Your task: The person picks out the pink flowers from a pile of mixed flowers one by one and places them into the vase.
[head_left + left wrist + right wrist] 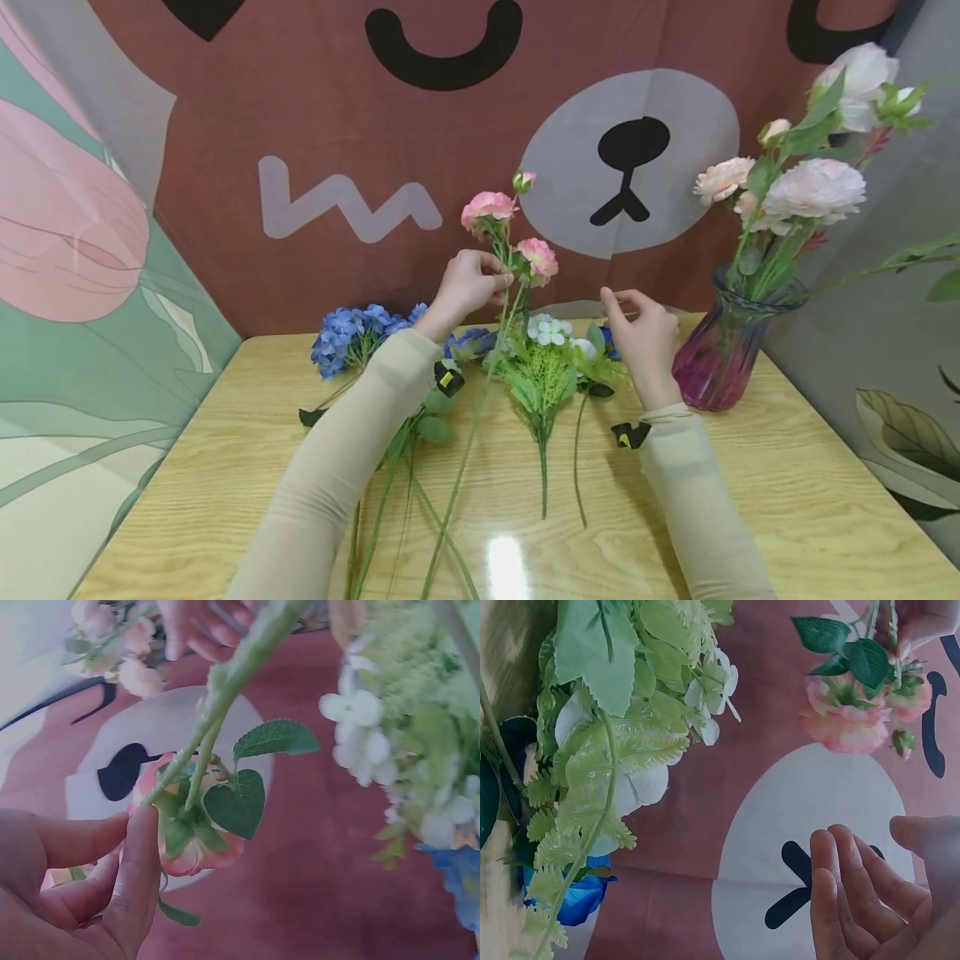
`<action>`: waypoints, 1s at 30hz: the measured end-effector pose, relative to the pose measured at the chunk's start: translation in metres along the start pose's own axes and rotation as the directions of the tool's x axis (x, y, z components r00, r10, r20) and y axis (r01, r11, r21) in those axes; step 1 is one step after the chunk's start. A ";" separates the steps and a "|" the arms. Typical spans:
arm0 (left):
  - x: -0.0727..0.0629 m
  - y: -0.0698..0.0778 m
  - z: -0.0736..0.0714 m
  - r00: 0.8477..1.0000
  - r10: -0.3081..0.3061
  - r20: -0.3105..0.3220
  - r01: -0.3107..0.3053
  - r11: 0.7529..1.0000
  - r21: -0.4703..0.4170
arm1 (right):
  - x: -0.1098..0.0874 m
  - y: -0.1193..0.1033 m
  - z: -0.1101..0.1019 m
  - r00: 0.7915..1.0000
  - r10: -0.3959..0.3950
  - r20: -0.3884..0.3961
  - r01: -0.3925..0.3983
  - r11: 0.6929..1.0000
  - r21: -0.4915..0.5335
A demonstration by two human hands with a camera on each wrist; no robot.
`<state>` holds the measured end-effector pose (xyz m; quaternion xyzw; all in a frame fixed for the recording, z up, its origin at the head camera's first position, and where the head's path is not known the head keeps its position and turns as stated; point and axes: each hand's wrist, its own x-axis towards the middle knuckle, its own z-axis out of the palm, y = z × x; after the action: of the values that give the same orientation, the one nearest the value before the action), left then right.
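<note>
My left hand [467,287] pinches the green stem of an artificial pink flower spray [488,208] between thumb and fingers, just below its blooms. The spray has two open pink blooms and a small bud, and its long stem slants down over the table. In the left wrist view, the thumb and fingertips meet on the thin stem [247,656] close to a bloom's underside. My right hand [647,337] is raised to the right of the spray, holding nothing, its fingers loosely bent and the thumb apart. Below and between the hands lies a green bunch with small white flowers [549,330].
A pink-purple glass vase [716,375] holding pale pink and white flowers stands at the right rear. Blue hydrangea [347,337] lies at the left rear of the wooden table [645,533]. Several loose stems extend toward the front edge. A printed cloth [337,108] hangs behind.
</note>
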<state>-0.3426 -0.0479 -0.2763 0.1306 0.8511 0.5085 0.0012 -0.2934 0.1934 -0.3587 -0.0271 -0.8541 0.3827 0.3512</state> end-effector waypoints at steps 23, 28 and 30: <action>-0.001 0.020 -0.026 0.999 0.026 -0.032 -0.038 0.887 -0.461 | 0.002 0.002 -0.003 0.999 0.036 -0.003 -0.036 0.998 0.049; -0.004 0.022 -0.032 0.998 0.058 -0.033 -0.067 0.864 -0.498 | 0.002 0.001 -0.004 0.999 0.031 -0.008 -0.031 0.999 0.038; -0.005 0.025 -0.034 0.995 0.089 -0.046 -0.100 0.845 -0.525 | 0.003 0.001 -0.004 0.999 0.032 -0.009 -0.031 0.999 0.042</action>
<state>-0.3369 -0.0677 -0.2387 0.1620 0.6718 0.7227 0.0034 -0.2930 0.1974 -0.3559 -0.0351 -0.8436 0.4058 0.3499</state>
